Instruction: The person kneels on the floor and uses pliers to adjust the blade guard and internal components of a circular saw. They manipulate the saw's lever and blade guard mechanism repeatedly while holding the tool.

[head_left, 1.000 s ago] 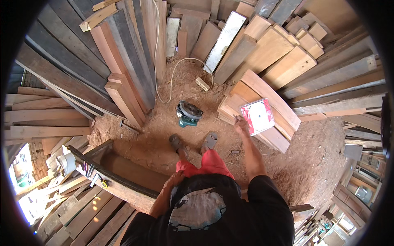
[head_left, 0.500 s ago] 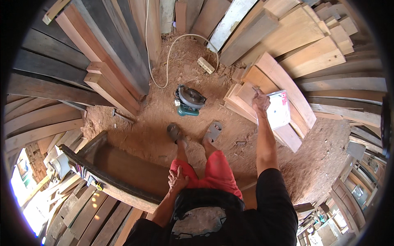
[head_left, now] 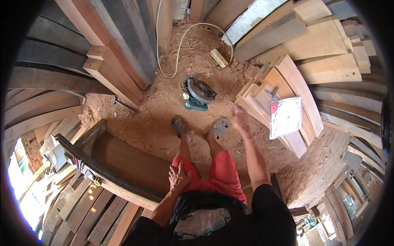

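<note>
My left hand (head_left: 179, 177) rests flat on my left thigh over red shorts, holding nothing. My right hand (head_left: 239, 117) hangs blurred in the air in front of my knees, empty, between a stack of planks (head_left: 287, 82) and my right sandal (head_left: 218, 128). A white and red flat package (head_left: 285, 117) lies on top of that plank stack, to the right of my right hand. A circular saw (head_left: 198, 93) with a teal body sits on the sawdust floor ahead of my feet.
I sit on a dark curved wooden bench (head_left: 119, 158). Timber boards (head_left: 102, 53) lean all around. A pale cable (head_left: 180, 45) loops over the sawdust behind the saw, near a small wood block (head_left: 218, 58). Stacked planks (head_left: 74, 209) lie at lower left.
My right hand has let go of the white and red package, left it on the plank stack, and drawn back toward my knees. My left hand stays on my thigh.
</note>
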`<control>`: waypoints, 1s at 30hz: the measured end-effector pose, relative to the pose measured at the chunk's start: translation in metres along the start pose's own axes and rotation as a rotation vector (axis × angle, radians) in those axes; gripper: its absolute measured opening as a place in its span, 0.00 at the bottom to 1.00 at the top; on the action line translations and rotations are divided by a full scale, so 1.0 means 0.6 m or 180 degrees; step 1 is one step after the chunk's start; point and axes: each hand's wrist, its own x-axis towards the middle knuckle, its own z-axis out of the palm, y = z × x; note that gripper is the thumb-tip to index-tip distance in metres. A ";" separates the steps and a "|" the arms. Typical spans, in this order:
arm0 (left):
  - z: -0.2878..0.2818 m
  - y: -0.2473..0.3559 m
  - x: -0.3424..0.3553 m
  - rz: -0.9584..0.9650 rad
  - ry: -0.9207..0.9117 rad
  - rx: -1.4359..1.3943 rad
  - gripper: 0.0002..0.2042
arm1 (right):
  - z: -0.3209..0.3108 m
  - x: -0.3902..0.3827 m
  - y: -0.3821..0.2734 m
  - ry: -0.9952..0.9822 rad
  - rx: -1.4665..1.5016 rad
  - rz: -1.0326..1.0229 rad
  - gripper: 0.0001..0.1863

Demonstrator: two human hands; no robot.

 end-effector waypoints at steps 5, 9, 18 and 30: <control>0.009 -0.015 0.032 -0.0038 0.0152 -0.0017 0.39 | 0.201 0.022 -0.024 -0.0788 -0.0285 -0.0614 0.16; 0.013 -0.017 0.051 -0.0150 0.0372 -0.0046 0.37 | 0.298 0.059 -0.050 -0.0779 -0.0891 -0.0419 0.27; -0.002 -0.023 0.057 -0.0385 0.0466 -0.0169 0.35 | 0.417 0.194 -0.055 -0.0905 -0.1280 -0.0871 0.38; -0.012 -0.036 0.052 -0.0355 0.0549 -0.0123 0.35 | 0.398 0.259 -0.089 -0.0847 -0.1008 -0.0482 0.23</control>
